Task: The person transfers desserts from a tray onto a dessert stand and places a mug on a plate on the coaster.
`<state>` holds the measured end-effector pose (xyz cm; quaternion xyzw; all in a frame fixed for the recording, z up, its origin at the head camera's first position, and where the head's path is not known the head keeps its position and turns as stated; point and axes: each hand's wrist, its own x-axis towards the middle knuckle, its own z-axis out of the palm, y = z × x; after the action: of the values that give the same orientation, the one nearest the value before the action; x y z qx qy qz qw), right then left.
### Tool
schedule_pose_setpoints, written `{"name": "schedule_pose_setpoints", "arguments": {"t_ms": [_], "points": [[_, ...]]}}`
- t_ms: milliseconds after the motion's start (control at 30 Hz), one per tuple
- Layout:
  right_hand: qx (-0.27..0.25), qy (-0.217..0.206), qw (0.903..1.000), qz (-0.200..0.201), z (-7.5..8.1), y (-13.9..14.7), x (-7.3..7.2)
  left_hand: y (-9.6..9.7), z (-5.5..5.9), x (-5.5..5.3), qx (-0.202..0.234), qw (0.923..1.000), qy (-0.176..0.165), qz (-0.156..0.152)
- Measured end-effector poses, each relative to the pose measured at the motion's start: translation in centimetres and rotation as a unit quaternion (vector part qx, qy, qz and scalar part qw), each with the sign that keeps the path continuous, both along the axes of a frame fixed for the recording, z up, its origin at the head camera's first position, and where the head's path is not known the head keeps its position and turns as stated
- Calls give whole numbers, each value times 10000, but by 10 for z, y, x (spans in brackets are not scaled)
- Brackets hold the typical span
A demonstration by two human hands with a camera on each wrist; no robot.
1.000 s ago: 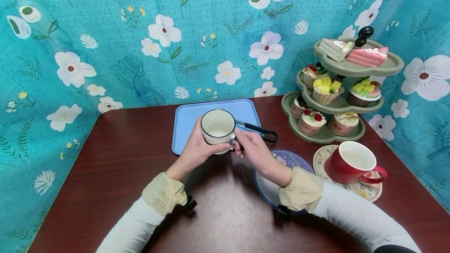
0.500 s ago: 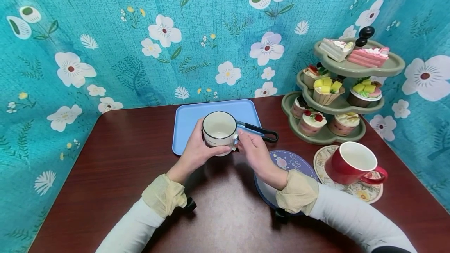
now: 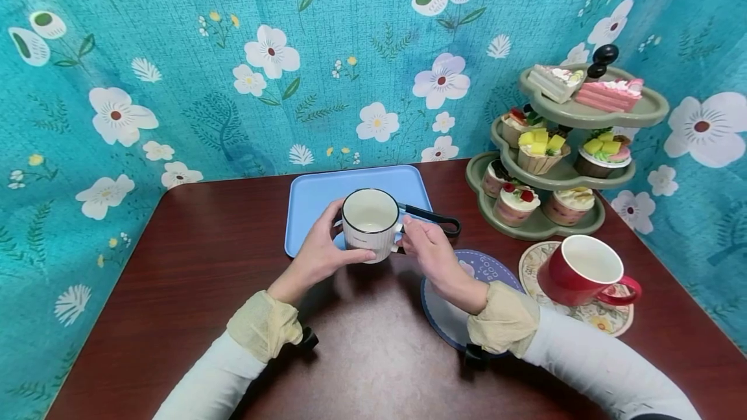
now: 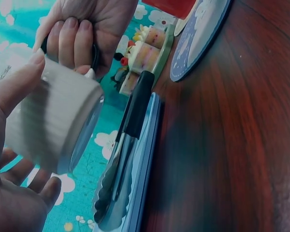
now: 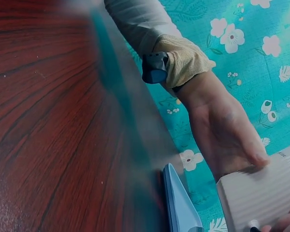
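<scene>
A white mug with a dark rim is held above the table, at the tray's near edge. My right hand grips its handle; in the left wrist view the curled right fingers wrap the dark-edged handle. My left hand is at the mug's other side, its straight thumb against the wall. In the left wrist view the other left fingers are loosely bent, spread beside the mug, with a gap in the head view. The right wrist view shows the ribbed wall of the mug beside the left thumb.
Tongs with black handles lie on a blue tray behind the mug. A purple round mat is under the right forearm. To the right stand a red mug on a floral coaster and a tiered stand of cakes.
The mug has shifted slightly right and toward me. My left hand has drawn a little left, its fingers loosening from the wall. The right fingers have closed round the handle again.
</scene>
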<state>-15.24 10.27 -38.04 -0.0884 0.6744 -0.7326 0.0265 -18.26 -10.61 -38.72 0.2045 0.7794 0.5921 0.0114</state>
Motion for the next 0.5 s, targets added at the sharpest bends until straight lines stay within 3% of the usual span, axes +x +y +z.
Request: {"name": "schedule_pose_setpoints", "arguments": {"t_ms": [333, 433, 500], "points": [[136, 25, 9998, 114, 2, 13, 0, -25, -3, -3, -258, 9994, -145, -150], [126, -17, 9999, 116, 3, 18, 1, -36, -4, -5, -632, 9979, 67, -126], [134, -4, 9999, 103, 3, 21, 1, -45, -5, -7, -1114, 9932, 334, -12]]}}
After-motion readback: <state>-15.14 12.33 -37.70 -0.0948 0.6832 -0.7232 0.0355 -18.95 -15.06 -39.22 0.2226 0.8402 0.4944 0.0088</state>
